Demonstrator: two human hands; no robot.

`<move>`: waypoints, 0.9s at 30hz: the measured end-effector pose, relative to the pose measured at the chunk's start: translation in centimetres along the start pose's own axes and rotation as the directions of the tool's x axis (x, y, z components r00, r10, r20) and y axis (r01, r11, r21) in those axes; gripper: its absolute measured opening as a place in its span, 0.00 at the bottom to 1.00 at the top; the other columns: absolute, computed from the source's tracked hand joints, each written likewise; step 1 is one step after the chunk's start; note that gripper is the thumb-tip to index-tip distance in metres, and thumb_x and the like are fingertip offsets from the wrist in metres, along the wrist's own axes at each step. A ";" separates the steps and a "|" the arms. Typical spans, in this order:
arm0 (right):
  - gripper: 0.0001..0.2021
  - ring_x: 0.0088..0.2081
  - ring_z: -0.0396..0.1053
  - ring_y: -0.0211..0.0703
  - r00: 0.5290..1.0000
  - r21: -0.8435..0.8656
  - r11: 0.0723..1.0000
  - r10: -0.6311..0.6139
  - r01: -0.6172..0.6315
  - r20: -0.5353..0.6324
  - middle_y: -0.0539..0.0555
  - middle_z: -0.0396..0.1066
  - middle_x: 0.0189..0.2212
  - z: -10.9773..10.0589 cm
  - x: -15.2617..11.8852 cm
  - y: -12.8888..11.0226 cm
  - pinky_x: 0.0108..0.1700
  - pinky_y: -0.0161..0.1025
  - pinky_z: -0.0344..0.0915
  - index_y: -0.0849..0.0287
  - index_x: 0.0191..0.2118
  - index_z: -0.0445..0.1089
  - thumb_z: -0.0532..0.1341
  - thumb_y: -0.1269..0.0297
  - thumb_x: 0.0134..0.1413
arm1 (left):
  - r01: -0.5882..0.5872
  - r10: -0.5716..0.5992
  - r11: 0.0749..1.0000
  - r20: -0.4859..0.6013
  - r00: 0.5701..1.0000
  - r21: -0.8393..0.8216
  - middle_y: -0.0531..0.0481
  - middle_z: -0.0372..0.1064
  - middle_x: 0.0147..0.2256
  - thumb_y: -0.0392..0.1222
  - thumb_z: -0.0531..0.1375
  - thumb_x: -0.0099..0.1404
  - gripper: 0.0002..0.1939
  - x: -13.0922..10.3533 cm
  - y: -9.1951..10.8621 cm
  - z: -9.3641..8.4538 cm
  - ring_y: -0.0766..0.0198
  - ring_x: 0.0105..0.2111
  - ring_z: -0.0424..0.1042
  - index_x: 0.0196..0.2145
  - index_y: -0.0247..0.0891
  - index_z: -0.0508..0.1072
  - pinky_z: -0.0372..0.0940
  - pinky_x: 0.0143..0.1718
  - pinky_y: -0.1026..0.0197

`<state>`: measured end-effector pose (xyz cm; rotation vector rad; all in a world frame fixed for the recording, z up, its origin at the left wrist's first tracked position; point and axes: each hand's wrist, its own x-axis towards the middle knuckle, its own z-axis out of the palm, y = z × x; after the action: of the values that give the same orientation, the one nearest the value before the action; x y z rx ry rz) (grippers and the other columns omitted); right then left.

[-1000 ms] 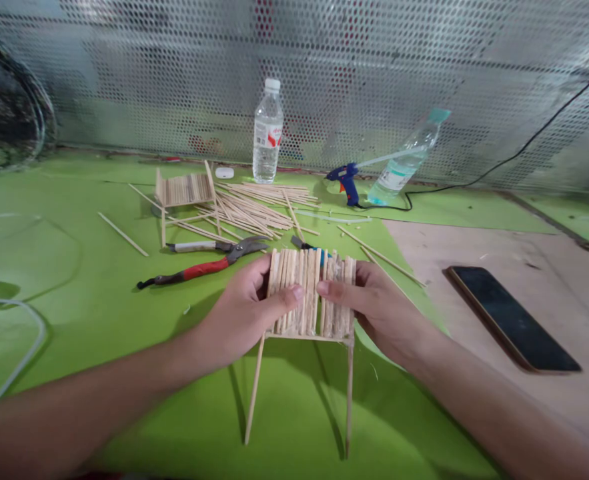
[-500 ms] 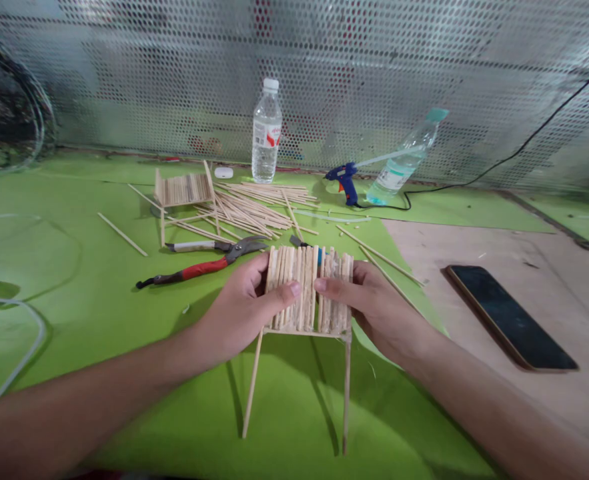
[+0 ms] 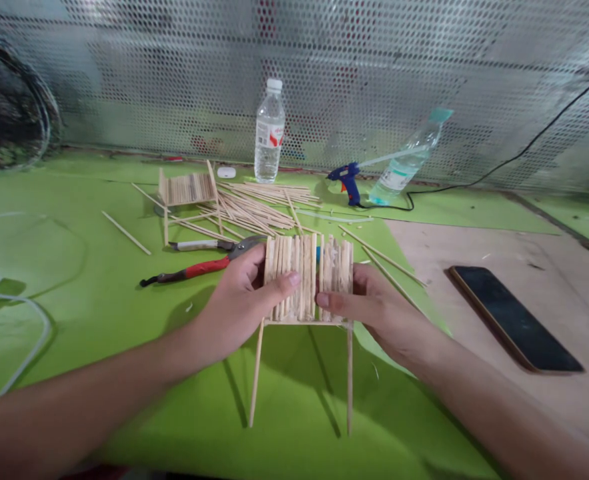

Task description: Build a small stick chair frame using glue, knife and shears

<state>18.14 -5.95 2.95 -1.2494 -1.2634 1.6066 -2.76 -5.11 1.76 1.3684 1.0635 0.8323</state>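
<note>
Between my two hands is a small chair made of wooden sticks [image 3: 307,277], its slatted panel facing me and two thin legs pointing down. A narrow gap runs between the slats right of the middle. My left hand [image 3: 254,283] grips the left side, thumb pressed on the slats. On the right side, my right hand [image 3: 364,300] is closed round the edge, its thumb lying near the gap. The other fingers of both hands are hidden behind the panel. Pruning shears [image 3: 201,268] with red and white handles lie just beyond my left hand.
A similar small stick chair [image 3: 189,190] stands at the back left beside a pile of loose sticks [image 3: 254,210]. Farther back are a water bottle [image 3: 270,133], a blue glue gun [image 3: 345,181] and a tilted greenish bottle [image 3: 404,167]. A phone [image 3: 514,317] lies at right.
The stick chair has tipped slightly, its panel and leg ends now higher in view. My right thumb has slid a little lower on the slats. Both hands keep their hold.
</note>
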 end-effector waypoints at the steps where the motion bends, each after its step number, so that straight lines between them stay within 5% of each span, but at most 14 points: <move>1: 0.14 0.36 0.75 0.47 1.000 -0.004 1.000 -0.002 0.002 -0.001 0.51 0.81 0.34 0.0 0.0 0.0 0.42 0.43 0.67 0.56 0.37 0.81 0.76 0.63 0.40 | 0.003 -0.002 1.000 -0.002 1.000 0.003 0.58 0.62 0.26 0.47 0.64 0.71 0.10 0.0 0.0 0.0 0.69 0.24 0.59 0.47 0.42 0.74 0.59 0.25 0.63; 8: 0.11 0.34 0.72 0.46 1.000 -0.047 0.999 0.006 -0.005 0.017 0.51 0.79 0.32 -0.1 0.2 0.4 0.41 0.43 0.66 0.56 0.36 0.82 0.75 0.63 0.42 | -0.007 0.008 1.000 -0.026 1.000 0.025 0.58 0.59 0.24 0.48 0.65 0.69 0.18 -0.2 0.1 0.5 0.60 0.30 0.67 0.54 0.44 0.74 0.65 0.32 0.59; 13: 0.13 0.33 0.71 0.45 0.999 -0.031 1.000 0.004 -0.003 0.035 0.50 0.78 0.31 0.1 0.4 0.7 0.40 0.43 0.67 0.56 0.38 0.82 0.75 0.64 0.42 | 0.034 -0.023 0.996 -0.134 0.991 0.079 0.48 0.73 0.39 0.51 0.64 0.69 0.28 -0.5 -1.4 0.7 0.49 0.47 0.73 0.65 0.50 0.67 0.69 0.40 0.53; 18: 0.13 0.33 0.72 0.44 1.000 -0.010 1.000 -0.010 0.011 0.023 0.50 0.78 0.31 0.3 0.6 1.1 0.40 0.42 0.69 0.56 0.37 0.82 0.75 0.63 0.41 | 0.108 -0.093 0.988 -0.137 0.986 0.107 0.44 0.71 0.55 0.52 0.63 0.70 0.37 -0.7 -2.3 0.6 0.42 0.63 0.64 0.71 0.51 0.57 0.69 0.53 0.47; 27: 0.13 0.38 0.75 0.45 0.999 0.016 0.999 -0.034 0.034 0.041 0.52 0.81 0.36 0.4 0.7 1.5 0.45 0.43 0.72 0.56 0.40 0.82 0.75 0.63 0.46 | 0.091 -0.070 0.985 -0.148 0.987 0.144 0.41 0.61 0.69 0.55 0.60 0.72 0.37 -0.7 -2.1 1.1 0.41 0.72 0.52 0.72 0.47 0.53 0.63 0.64 0.43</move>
<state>17.59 -5.81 1.37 -1.1853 -1.2888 1.6219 -2.27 -6.31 -0.31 1.3968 1.3063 0.8124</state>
